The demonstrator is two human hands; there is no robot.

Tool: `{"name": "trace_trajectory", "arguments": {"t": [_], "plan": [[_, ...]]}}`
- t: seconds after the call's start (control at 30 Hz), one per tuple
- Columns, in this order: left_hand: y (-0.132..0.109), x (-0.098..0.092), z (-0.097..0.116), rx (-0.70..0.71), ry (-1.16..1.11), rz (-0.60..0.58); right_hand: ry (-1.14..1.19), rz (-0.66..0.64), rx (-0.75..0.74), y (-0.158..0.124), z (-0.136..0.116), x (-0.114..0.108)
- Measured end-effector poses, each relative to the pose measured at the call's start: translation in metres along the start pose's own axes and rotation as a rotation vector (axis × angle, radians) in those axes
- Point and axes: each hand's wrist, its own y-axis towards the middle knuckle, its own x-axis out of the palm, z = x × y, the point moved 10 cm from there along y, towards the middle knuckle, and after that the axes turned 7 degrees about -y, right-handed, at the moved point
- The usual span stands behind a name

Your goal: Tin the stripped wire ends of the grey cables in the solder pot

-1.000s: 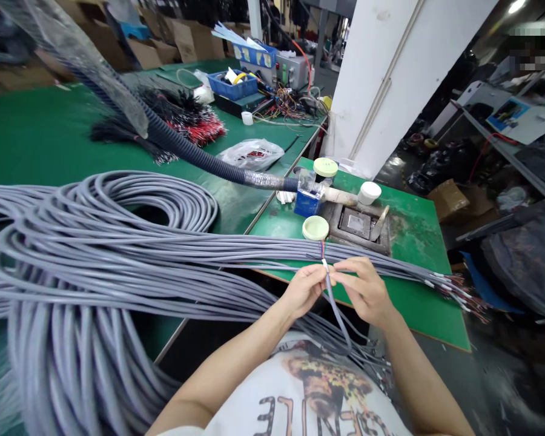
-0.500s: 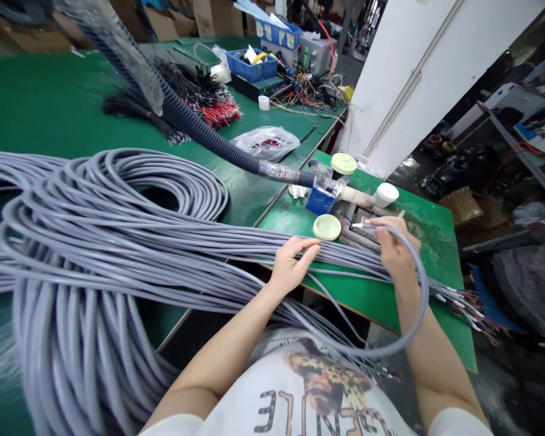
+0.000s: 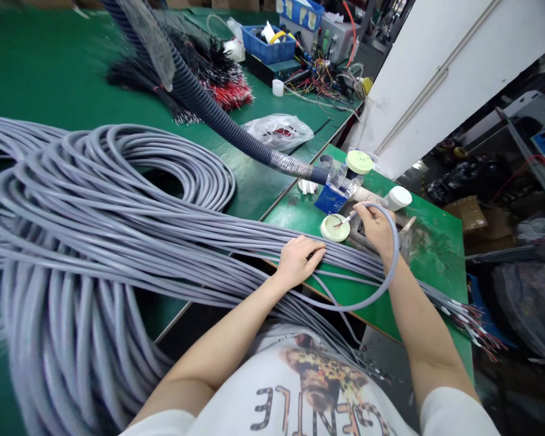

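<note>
My right hand [image 3: 376, 227] pinches a grey cable [image 3: 393, 257] near its stripped end, and the rest of the cable loops down past my wrist. The thin bare wires [image 3: 338, 225] of that end reach over a small pale yellow-green dish [image 3: 324, 234]; whether they touch what is inside, I cannot tell. My left hand [image 3: 300, 260] lies on a long bundle of grey cables [image 3: 249, 233], with fingers stretched out and thumb apart. Beyond my right forearm, the bundle's stripped ends [image 3: 476, 324] show white, red and dark wires.
A ribbed dark hose [image 3: 218, 115] runs down to a blue box [image 3: 330, 198] behind the dish. Nearby stand a second pale lidded pot [image 3: 360, 161] and a white cup [image 3: 398, 198]. Coiled grey cables [image 3: 177, 160] cover the left table. Further back lie black and red wires [image 3: 229, 91].
My right hand has brought the cable end left, from the dark fixture to over the dish. My left hand has settled lower onto the bundle. The view has shifted slightly.
</note>
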Motion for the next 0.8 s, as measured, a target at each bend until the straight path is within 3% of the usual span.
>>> {"name": "trace_trajectory", "arguments": {"t": [0.37, 0.53, 0.7, 0.8], "plan": [[0.001, 0.0, 0.0, -0.008, -0.009, 0.002, -0.083, -0.046, 0.021, 0.005, 0.013, 0.019], [0.001, -0.001, -0.001, -0.016, -0.011, 0.005, -0.095, -0.037, 0.022, 0.005, 0.009, 0.018], [0.005, -0.002, -0.004, -0.074, -0.027, -0.026, -0.125, 0.057, -0.026, 0.004, -0.004, -0.019], [0.007, -0.002, -0.008, -0.124, -0.042, -0.063, -0.215, 0.138, -0.008, 0.0, 0.007, -0.053]]}}
